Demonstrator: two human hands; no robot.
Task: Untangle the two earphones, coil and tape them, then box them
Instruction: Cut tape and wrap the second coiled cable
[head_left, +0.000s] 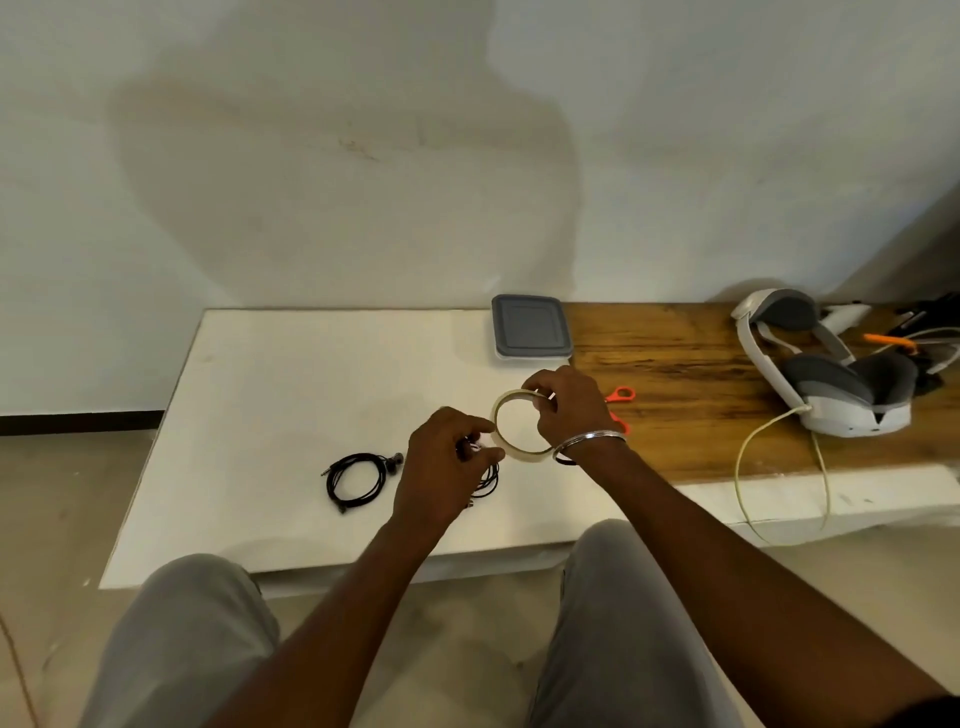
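One black earphone lies coiled on the white board, left of my hands. My left hand holds a second black earphone, its cable loops hanging below my fingers. My right hand grips a ring of clear tape held upright just right of my left hand. My left thumb and forefinger pinch at the roll's near left edge, where the earphone bundle meets it. A lidded grey box sits at the back of the board.
Orange-handled scissors lie on the wooden table behind my right wrist. A white and grey headset with a pale cable sits far right. My knees are below the board's front edge.
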